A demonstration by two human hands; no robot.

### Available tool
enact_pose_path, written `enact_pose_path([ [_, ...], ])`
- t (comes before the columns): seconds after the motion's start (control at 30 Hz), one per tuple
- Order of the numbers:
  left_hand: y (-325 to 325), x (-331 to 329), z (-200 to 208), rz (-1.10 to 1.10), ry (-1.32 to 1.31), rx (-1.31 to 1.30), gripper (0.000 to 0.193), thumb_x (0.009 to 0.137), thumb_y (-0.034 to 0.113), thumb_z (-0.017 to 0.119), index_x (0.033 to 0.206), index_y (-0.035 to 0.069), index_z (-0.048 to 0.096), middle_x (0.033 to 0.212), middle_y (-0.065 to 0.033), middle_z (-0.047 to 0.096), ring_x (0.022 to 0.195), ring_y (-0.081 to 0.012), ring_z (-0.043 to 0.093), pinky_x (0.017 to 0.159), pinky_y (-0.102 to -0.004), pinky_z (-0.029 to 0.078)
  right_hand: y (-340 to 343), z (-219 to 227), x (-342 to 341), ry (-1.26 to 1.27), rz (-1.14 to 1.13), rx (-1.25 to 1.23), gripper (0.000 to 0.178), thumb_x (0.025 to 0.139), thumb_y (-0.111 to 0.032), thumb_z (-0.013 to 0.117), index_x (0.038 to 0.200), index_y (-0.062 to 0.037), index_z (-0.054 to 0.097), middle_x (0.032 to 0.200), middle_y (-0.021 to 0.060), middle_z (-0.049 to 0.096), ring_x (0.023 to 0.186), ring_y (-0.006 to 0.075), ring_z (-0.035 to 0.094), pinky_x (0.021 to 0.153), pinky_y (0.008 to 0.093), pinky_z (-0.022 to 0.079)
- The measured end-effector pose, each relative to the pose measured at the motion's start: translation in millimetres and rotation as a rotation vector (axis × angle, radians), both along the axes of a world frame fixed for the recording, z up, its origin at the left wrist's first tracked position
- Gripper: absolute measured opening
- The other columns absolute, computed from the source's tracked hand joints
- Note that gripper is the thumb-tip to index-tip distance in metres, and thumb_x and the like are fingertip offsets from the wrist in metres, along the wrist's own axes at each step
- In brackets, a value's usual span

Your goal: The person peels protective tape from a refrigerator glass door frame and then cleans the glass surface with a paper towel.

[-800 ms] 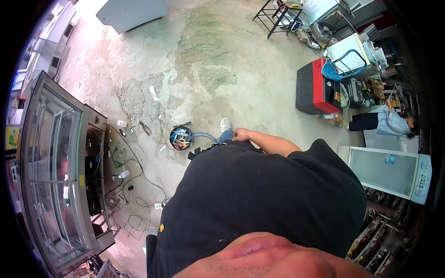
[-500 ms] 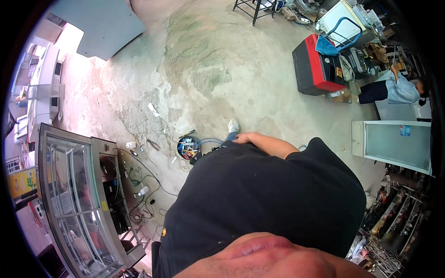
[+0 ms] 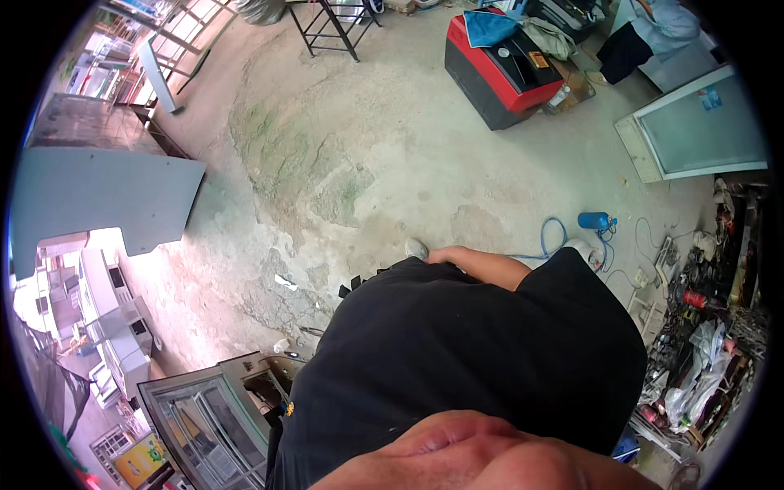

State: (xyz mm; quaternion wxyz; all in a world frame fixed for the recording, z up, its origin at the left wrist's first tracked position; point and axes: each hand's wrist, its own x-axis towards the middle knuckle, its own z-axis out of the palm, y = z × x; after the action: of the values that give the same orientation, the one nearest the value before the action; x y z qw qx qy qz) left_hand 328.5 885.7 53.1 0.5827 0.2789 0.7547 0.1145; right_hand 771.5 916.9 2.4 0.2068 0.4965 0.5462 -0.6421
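My right hand (image 3: 441, 255) hangs low in front of my body, beside the black shirt (image 3: 457, 335) and close to my shoe (image 3: 416, 247). Its fingers are mostly hidden past the edge of the shirt, so whether it grips anything does not show. The bare right forearm (image 3: 492, 266) comes out of the black sleeve. No part of my left hand appears.
A red and black box (image 3: 506, 69) stands ahead right, with a person (image 3: 665, 33) beyond it. A blue cylinder (image 3: 594, 220) and blue hose (image 3: 554, 237) lie at right. A glass-fronted cabinet (image 3: 204, 416) stands lower left, a grey panel (image 3: 106, 192) farther left.
The view has turned left. The round container of tools is now out of sight, and the blue cylinder and hose have appeared at right. My right hand stays low in front of me.
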Motion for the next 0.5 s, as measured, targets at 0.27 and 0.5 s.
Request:
enact_pose_path([
  [0.27, 180, 127, 5, -0.724, -0.071, 0.024, 0.042, 0.094, 0.033, 0.048, 0.121, 0.002, 0.051, 0.099, -0.0140, 0.064, 0.090, -0.0216, 0.062, 0.076, -0.0334, 0.050, -103, -16, 87, 0.072, -1.030, -0.055, 0.035, 0.084, -0.033, 0.058, 0.095, -0.0003, 0.067, 0.086, 0.0073, 0.063, 0.077, 0.0176, 0.055, 0.068, 0.0348, 0.043],
  [0.5, 311, 208, -29, -1.309, -0.004, -0.138, 0.042, 0.094, 0.033, 0.047, 0.122, 0.002, 0.051, 0.099, -0.0142, 0.064, 0.090, -0.0218, 0.062, 0.076, -0.0335, 0.050, -248, -56, 75, -0.736, -0.694, 0.549, 0.031, 0.089, -0.032, 0.054, 0.094, -0.0043, 0.066, 0.068, 0.0139, 0.061, 0.065, 0.0249, 0.064, 0.057, 0.0386, 0.052],
])
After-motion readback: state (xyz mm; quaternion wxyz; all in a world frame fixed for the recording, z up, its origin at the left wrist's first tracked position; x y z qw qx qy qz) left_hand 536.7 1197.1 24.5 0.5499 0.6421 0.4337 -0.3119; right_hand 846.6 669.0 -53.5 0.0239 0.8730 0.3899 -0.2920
